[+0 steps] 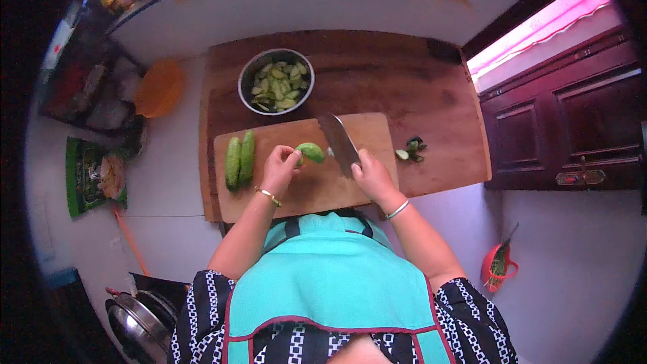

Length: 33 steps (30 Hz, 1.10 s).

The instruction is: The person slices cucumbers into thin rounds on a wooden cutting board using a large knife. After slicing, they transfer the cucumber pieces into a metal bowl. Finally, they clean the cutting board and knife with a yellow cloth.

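Where cleaver [341,146] ends, bare board [373,136] reaches right edge [389,137].

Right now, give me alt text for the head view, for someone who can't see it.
A person's left hand holds a cucumber piece over a wooden cutting board, and the right hand grips a cleaver. Two cucumbers lie on the board's left; beyond it stands a bowl of cucumber slices.

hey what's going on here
A person's left hand holds a green cucumber piece over the cutting board, while the right hand grips a broad knife. Two long cucumbers lie on the board's left side. Beyond the board, a round bowl holds cut pieces. Some scraps sit on the wooden table, right of the board.
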{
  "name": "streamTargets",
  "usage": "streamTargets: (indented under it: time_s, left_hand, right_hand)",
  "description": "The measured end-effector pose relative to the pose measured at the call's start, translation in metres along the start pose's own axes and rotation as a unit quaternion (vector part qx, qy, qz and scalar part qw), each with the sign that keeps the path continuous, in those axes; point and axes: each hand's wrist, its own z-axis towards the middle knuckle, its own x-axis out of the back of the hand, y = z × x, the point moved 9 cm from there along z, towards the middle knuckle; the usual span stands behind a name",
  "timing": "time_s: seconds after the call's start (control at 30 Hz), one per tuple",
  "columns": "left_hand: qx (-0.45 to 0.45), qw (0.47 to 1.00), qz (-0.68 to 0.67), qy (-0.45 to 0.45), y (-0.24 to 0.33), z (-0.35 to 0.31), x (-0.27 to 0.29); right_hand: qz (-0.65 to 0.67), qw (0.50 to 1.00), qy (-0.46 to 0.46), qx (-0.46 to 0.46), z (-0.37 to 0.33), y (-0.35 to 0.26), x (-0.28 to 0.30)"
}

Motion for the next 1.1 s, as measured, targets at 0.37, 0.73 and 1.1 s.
streamTargets:
  time_s: [0.37,0.73,1.1]
  left_hand:
    - [-0.262,0.866,0.421,0.073,0.037,-0.025,-0.021]
    - [-0.427,0.800,0.419,-0.049,0.047,-0.025,-0.055]
    - [-0.396,0.813,0.423,-0.058,0.031,-0.015,-0.049]
  right_hand:
    - [-0.107,0.980,-0.132,0.105,0.001,-0.021,-0.023]
    - [-0.142,0.981,-0.098,0.083,-0.004,-0.038,-0.021]
    - [-0.154,0.981,-0.100,0.055,-0.002,-0.060,-0.022]
